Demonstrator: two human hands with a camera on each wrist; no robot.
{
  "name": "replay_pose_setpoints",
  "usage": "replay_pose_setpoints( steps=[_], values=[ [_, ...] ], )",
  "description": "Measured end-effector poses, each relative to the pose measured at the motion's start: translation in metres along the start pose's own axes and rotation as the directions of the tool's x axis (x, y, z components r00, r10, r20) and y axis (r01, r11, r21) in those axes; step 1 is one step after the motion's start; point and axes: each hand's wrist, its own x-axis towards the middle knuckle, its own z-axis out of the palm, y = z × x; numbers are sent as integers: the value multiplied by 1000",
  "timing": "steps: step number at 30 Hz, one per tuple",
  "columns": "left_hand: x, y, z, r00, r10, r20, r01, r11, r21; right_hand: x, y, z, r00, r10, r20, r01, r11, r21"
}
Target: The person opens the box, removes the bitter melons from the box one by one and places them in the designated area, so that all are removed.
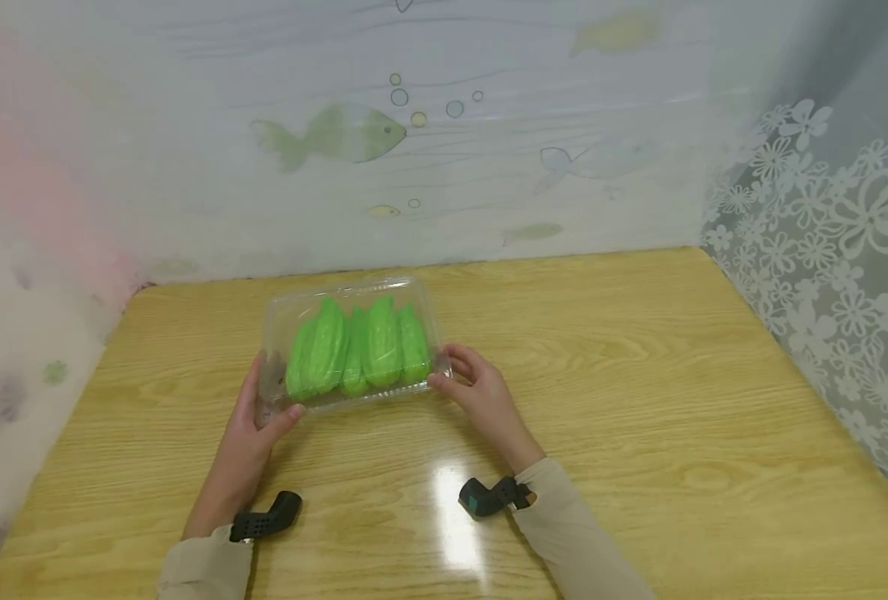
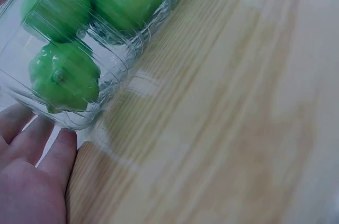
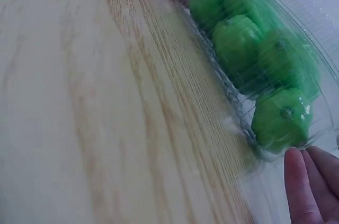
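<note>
A clear plastic box (image 1: 275, 315) with a lid is at the far middle-left of the table in the head view, slightly askew. Several long green ridged gourds (image 1: 384, 346) lie side by side inside it; their blunt stem ends (image 2: 61, 75) face the left wrist camera. My left hand (image 1: 247, 437) grips the box's left end, thumb at the near corner. At the right end my right hand (image 1: 486, 402) holds the near corner between thumb and fingers. In the right wrist view, right fingertips (image 3: 296, 176) touch the end wall. Whether the box touches the table I cannot tell.
The wood-grain table (image 1: 676, 400) reaches back to a pale wall (image 1: 324, 217) painted with fish. A flower-patterned sheer curtain (image 1: 849, 217) borders the right edge. Black wrist cameras sit on both wrists (image 1: 264, 521), below beige sleeves' cuffs.
</note>
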Motion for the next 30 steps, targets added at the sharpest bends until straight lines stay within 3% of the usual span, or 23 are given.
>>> replay_pose_setpoints(
  steps=[9, 30],
  values=[
    [1, 0, 0, 999, -32, -4, 32, 999, 12, 0, -2, 0, 1000, 15, -18, -15, 1000, 23],
    [-1, 0, -1, 1000, -21, -8, 21, 999, 26, 0, -1, 2, 999, -32, -23, 33, 999, 24]
  ],
)
